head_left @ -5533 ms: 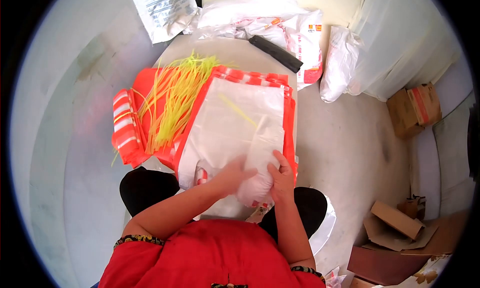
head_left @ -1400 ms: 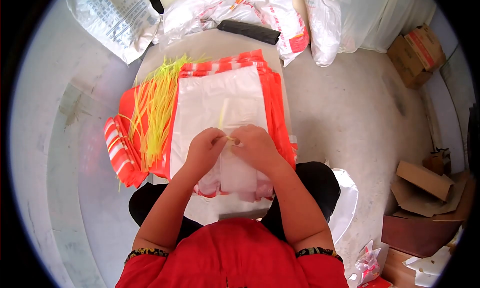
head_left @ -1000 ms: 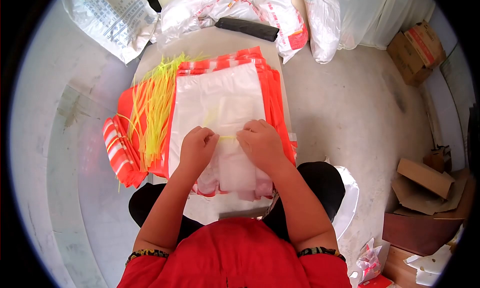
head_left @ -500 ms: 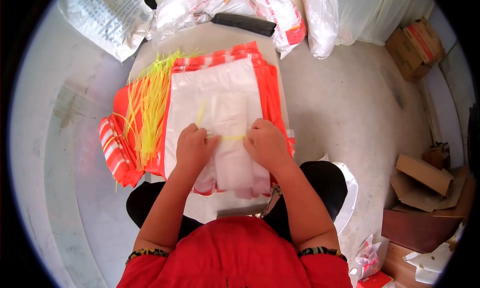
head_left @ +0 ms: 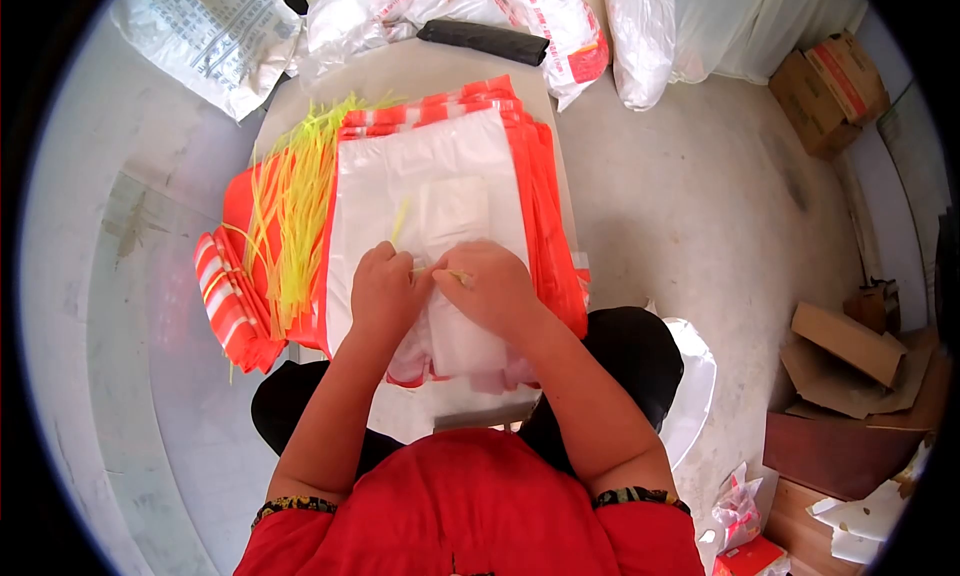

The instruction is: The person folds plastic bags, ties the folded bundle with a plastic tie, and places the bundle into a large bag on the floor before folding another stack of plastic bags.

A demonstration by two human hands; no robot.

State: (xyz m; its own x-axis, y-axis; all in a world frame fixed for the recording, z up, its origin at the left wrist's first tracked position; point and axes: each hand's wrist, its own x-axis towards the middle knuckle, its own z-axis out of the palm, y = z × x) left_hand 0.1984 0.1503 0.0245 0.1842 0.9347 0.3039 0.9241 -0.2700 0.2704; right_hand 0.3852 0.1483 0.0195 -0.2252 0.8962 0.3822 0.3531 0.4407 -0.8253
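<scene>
left-hand grip and right-hand grip basically met over a white bundle, pinching a yellow tie | messy yellow strips lay left of the white sheets | striped red-and-white roll sat beyond those | black roll just chilled at the far end of the counter, near white sacks

- top white bag was thin plastic by the looks of it, smooth and kinda shiny
- folded bundle looked like milky plastic film, softer sheen
- yellow strips seemed plastic too, a bit glossy
- brown carton was plain matt cardboard
- red shirt looked like matt cloth
</scene>
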